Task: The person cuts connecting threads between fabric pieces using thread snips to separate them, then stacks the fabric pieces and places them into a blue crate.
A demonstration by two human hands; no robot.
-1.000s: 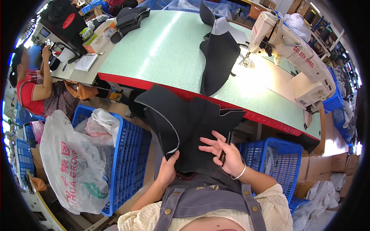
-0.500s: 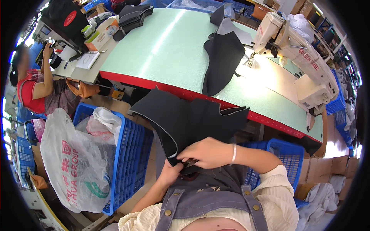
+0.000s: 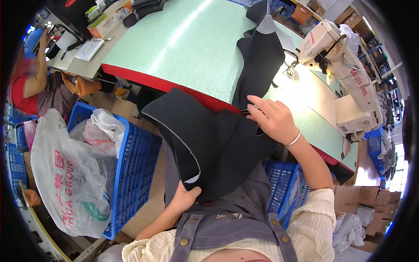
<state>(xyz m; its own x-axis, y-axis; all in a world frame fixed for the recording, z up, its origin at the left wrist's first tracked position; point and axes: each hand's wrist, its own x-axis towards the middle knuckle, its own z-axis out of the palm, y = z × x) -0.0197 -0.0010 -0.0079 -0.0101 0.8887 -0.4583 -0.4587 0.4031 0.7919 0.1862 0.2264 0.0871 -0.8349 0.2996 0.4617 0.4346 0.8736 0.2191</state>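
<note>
A large black fabric piece [image 3: 209,139] with a pale cut edge hangs over my lap, its far part against the table's red edge. My left hand [image 3: 185,196] is closed on its lower corner, thumb on top. Held up over the fabric's far right side, my right hand [image 3: 277,122] has its fingers bent around small dark metal thread snips [image 3: 245,112], mostly hidden in the grip. Just beyond that hand, another long black fabric piece [image 3: 261,59] lies on the green tabletop [image 3: 187,48].
At the right of the table stands a white sewing machine [image 3: 345,65] with its lamp lit. Blue crates stand on the left [image 3: 135,174] and right [image 3: 279,181]; a clear plastic bag [image 3: 74,179] covers part of the left one. A co-worker [image 3: 32,83] sits at far left.
My right hand has lifted away from the lower corner, moving up and right with the snips to the table edge. The left hand still grips the corner; the view has shifted slightly.
</note>
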